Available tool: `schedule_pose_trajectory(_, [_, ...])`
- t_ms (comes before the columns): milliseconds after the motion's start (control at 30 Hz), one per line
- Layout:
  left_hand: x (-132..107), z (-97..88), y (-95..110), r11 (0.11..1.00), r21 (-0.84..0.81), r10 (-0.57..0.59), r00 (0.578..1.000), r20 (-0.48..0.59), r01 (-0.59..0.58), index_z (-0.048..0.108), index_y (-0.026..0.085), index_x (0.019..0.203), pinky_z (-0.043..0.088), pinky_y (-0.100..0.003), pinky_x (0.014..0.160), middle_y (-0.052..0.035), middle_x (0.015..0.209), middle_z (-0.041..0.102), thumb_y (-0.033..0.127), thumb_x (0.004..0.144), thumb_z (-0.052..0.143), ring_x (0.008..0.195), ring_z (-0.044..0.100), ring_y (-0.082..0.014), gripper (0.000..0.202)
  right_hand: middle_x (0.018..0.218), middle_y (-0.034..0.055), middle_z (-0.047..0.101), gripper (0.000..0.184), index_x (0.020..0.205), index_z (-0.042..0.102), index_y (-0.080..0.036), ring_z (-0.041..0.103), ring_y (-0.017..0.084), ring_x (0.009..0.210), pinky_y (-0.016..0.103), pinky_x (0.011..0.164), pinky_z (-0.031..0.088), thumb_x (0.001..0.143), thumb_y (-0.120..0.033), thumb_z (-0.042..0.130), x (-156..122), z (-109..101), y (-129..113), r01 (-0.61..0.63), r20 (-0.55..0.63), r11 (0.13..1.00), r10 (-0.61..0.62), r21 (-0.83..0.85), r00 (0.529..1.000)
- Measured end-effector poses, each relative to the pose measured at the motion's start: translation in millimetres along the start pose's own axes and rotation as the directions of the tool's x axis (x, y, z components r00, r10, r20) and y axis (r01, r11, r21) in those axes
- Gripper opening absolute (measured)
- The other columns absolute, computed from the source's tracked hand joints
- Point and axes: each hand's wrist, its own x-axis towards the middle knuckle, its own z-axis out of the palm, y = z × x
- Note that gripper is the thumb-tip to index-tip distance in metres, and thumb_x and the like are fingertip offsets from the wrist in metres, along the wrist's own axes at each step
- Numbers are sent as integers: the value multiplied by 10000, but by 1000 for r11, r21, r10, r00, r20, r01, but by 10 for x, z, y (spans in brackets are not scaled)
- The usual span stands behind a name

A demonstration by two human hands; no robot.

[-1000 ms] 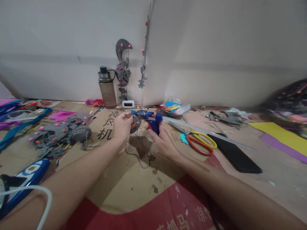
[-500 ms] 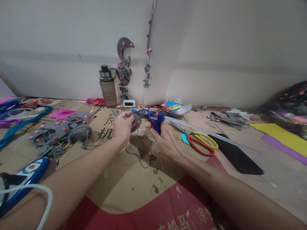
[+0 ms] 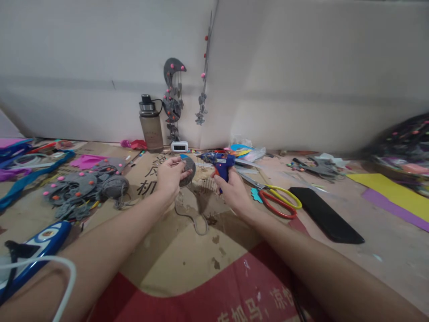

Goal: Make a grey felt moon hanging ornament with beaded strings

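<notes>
On the desk [image 3: 385, 273], toward its left edge, I see grey felt [image 3: 78, 183]. I have the left hand [image 3: 169, 176] pinching a grey disc [image 3: 189, 171] over the cardboard [image 3: 161, 264], short of the back edge. Just beside it, my right hand [image 3: 234, 192] wraps the glue gun [image 3: 224, 162], which points left toward the disc. Scissors [image 3: 278, 211] and a phone [image 3: 325, 214] lie nearer the right edge.
</notes>
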Motion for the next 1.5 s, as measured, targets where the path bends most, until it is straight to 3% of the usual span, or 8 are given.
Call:
schedule_pose_trajectory(100, [11, 2, 12, 1000, -3, -12, 1000, -6, 12, 584, 133, 746, 571, -287, 619, -3, 660, 596, 67, 658, 650, 545, 571, -82, 128, 614, -14, 551, 153, 867, 515, -195, 521, 153, 490, 286, 516, 431, 782, -319, 489, 157, -92, 103, -248, 53, 968, 250, -39, 967])
schedule_pose_trajectory(167, [18, -1, 10, 1000, 4, 7, 1000, 3, -7, 585, 132, 758, 573, -284, 614, -7, 661, 602, 75, 659, 660, 559, 587, -89, 137, 550, -4, 533, 125, 723, 518, -205, 531, 169, 502, 292, 535, 417, 754, -326, 533, 248, -198, 154, -263, 88, 942, 285, -209, 954])
schedule_pose_trajectory(400, [11, 0, -32, 972, 162, 154, 983, 103, -170, 631, 141, 835, 555, -261, 572, -28, 715, 657, 190, 641, 717, 545, 626, -115, 219, 640, 90, 559, 337, 509, 428, -213, 574, 227, 753, 349, 716, 417, 734, -372, 621, 205, -368, 11, 78, 19, 789, -84, -609, 996])
schedule_pose_trajectory(567, [-130, 43, 9, 893, 313, 265, 940, 216, -323, 674, 153, 833, 530, -253, 633, -43, 766, 689, 229, 662, 704, 637, 636, -133, 190, 816, 26, 587, 175, 828, 471, -206, 555, 155, 755, 309, 712, 441, 809, -373, 517, 55, 48, -258, 144, 86, 989, -141, -29, 986])
schedule_pose_trajectory(733, [-234, 62, 64, 790, 416, 357, 890, 286, -450, 721, 165, 795, 474, -220, 713, -49, 788, 705, 162, 660, 686, 720, 625, -137, 139, 792, -24, 573, 313, 924, 401, -214, 585, 127, 751, 298, 731, 468, 719, -327, 609, 34, 258, -307, -115, 165, 907, 51, 404, 985])
schedule_pose_trajectory(967, [-238, 97, 12, 879, 343, 254, 934, 250, -331, 702, 160, 793, 503, -246, 664, -46, 759, 699, 166, 631, 706, 670, 629, -138, 162, 600, -95, 452, 192, 831, 443, -221, 425, 69, 456, 220, 465, 416, 728, -313, 576, 7, 190, -342, -297, 319, 786, 134, 543, 938])
schedule_pose_trajectory(1200, [-252, 115, -39, 973, 196, 67, 963, 261, -121, 646, 141, 789, 561, -299, 628, -53, 739, 680, 243, 609, 762, 663, 649, -152, 237, 664, -36, 517, 164, 728, 537, -180, 443, 99, 596, 237, 581, 370, 782, -333, 518, 80, 91, -251, -56, 38, 956, 47, 288, 998])
schedule_pose_trajectory(1500, [-307, 147, -60, 986, 163, -75, 963, 258, 34, 634, 141, 785, 578, -313, 618, -68, 776, 681, 214, 610, 754, 686, 658, -165, 224, 660, -39, 490, 137, 801, 574, -184, 419, 115, 612, 244, 602, 344, 793, -312, 525, 100, 19, -175, 14, -98, 993, -2, 121, 995])
